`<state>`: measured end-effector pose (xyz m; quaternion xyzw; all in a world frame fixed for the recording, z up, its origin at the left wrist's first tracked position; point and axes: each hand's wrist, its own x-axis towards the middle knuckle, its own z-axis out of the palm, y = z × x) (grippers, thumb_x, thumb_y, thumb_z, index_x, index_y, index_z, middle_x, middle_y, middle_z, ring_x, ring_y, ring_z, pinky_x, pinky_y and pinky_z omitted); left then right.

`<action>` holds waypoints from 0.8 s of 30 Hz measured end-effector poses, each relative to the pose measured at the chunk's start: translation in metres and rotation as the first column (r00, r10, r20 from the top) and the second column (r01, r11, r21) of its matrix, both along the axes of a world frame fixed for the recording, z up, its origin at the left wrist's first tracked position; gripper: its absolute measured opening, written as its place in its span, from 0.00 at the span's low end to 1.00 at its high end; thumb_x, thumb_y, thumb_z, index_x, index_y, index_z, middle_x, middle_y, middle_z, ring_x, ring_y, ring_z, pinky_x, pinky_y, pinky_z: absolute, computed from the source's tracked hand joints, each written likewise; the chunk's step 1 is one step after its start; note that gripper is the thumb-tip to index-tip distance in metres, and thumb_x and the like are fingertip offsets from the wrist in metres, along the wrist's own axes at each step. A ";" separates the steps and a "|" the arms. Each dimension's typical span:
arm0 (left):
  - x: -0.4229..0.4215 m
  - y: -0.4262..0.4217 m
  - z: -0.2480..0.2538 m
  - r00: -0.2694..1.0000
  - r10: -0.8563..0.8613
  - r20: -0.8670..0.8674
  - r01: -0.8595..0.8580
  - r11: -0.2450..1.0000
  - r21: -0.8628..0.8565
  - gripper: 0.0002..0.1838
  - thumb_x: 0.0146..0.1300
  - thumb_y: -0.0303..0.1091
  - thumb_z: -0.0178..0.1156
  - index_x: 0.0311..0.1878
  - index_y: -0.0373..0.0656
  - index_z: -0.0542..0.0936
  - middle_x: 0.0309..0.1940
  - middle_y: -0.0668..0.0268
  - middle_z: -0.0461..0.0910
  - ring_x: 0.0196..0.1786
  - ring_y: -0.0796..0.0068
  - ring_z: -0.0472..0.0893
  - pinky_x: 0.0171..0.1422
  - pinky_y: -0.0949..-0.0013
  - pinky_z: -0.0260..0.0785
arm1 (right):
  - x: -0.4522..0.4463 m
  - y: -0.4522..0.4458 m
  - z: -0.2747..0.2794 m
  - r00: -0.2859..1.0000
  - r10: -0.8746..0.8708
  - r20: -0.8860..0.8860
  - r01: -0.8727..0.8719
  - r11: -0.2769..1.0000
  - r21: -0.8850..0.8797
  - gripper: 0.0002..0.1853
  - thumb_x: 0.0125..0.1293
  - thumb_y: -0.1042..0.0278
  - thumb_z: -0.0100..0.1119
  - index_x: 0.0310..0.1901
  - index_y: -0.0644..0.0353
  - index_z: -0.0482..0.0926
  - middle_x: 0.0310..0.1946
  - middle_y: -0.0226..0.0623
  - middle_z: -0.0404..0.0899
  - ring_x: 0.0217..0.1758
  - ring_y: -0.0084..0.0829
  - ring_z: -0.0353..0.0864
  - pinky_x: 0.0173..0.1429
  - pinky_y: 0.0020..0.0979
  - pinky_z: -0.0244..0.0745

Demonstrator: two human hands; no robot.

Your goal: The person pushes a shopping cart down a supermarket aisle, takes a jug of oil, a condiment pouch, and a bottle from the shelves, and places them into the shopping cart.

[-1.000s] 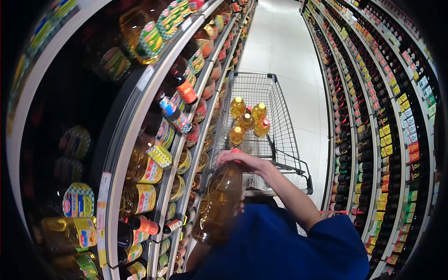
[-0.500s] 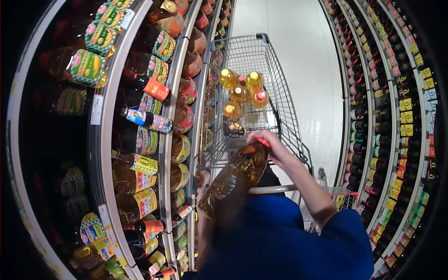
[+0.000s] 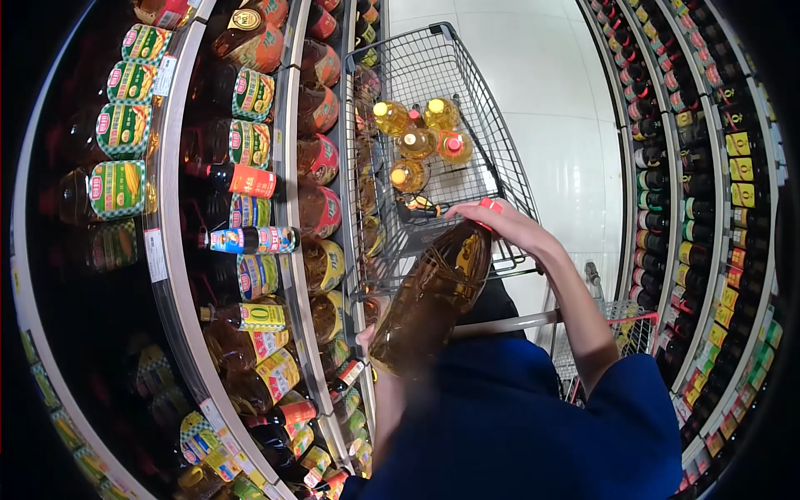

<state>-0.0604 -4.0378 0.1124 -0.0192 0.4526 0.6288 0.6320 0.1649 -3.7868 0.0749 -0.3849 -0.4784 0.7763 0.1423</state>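
Note:
In front of my body I hold a large clear oil bottle (image 3: 429, 300), tilted with its red cap up and to the right. My right hand (image 3: 507, 223) is closed around the neck beside the cap. My left hand (image 3: 367, 337) grips the bottle low on its left side; most of its fingers are hidden behind the bottle. Beyond it stands a wire shopping cart (image 3: 490, 92). Inside the cart are several upright oil bottles, among them a yellow-capped bottle (image 3: 440, 114) and a red-capped bottle (image 3: 454, 148). A dark bottle (image 3: 419, 206) lies nearer the cart's handle end.
Shelves of oil and sauce bottles line the left, with a blue-labelled bottle (image 3: 254, 240) lying across one front. Dark bottles (image 3: 654, 200) fill the right-hand shelves. A cart handle (image 3: 508, 322) crosses before my waist, and another wire basket (image 3: 627, 325) is at my right.
The view has shifted, so the cart appears farther left and higher. Both hands keep holding the oil bottle, which stays tilted in front of me.

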 end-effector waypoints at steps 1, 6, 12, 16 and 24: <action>0.000 0.002 0.000 1.000 0.002 -0.005 -0.002 1.000 0.001 0.34 0.71 0.51 0.56 0.69 0.36 0.61 0.64 0.42 0.69 0.65 0.47 0.74 0.68 0.50 0.70 | 0.001 0.003 0.000 1.000 0.024 -0.010 -0.023 0.999 0.038 0.25 0.72 0.45 0.53 0.54 0.59 0.83 0.40 0.28 0.82 0.42 0.19 0.76 0.41 0.23 0.70; 0.001 0.006 0.000 0.999 0.038 0.002 -0.038 0.999 0.003 0.33 0.71 0.50 0.56 0.68 0.36 0.61 0.64 0.41 0.69 0.65 0.47 0.74 0.69 0.50 0.70 | 0.001 0.019 0.034 0.988 0.156 0.000 -0.155 0.984 0.091 0.19 0.72 0.49 0.58 0.45 0.58 0.83 0.34 0.29 0.79 0.41 0.21 0.75 0.46 0.27 0.72; 0.001 0.007 0.002 0.998 0.062 -0.001 -0.062 0.998 0.027 0.32 0.71 0.49 0.56 0.67 0.36 0.61 0.63 0.41 0.69 0.65 0.47 0.74 0.69 0.50 0.69 | -0.024 0.013 0.085 0.942 0.257 -0.216 -0.191 0.940 0.283 0.15 0.69 0.56 0.66 0.46 0.58 0.78 0.36 0.29 0.78 0.40 0.21 0.75 0.47 0.27 0.72; -0.003 -0.001 0.006 0.997 0.076 -0.011 -0.075 0.995 0.064 0.31 0.71 0.48 0.57 0.66 0.36 0.61 0.63 0.41 0.69 0.65 0.48 0.74 0.70 0.50 0.69 | -0.039 0.013 0.110 0.883 0.391 -0.259 -0.307 0.899 0.312 0.21 0.63 0.57 0.66 0.54 0.57 0.79 0.48 0.32 0.78 0.51 0.24 0.77 0.57 0.29 0.72; -0.016 -0.031 0.022 0.985 0.165 -0.047 -0.151 0.965 0.212 0.30 0.71 0.47 0.57 0.64 0.36 0.61 0.63 0.40 0.70 0.66 0.48 0.74 0.70 0.50 0.68 | -0.075 -0.025 0.135 0.368 0.231 -0.901 -0.289 0.949 0.125 0.68 0.42 0.48 0.79 0.76 0.68 0.43 0.73 0.45 0.56 0.73 0.37 0.63 0.76 0.40 0.58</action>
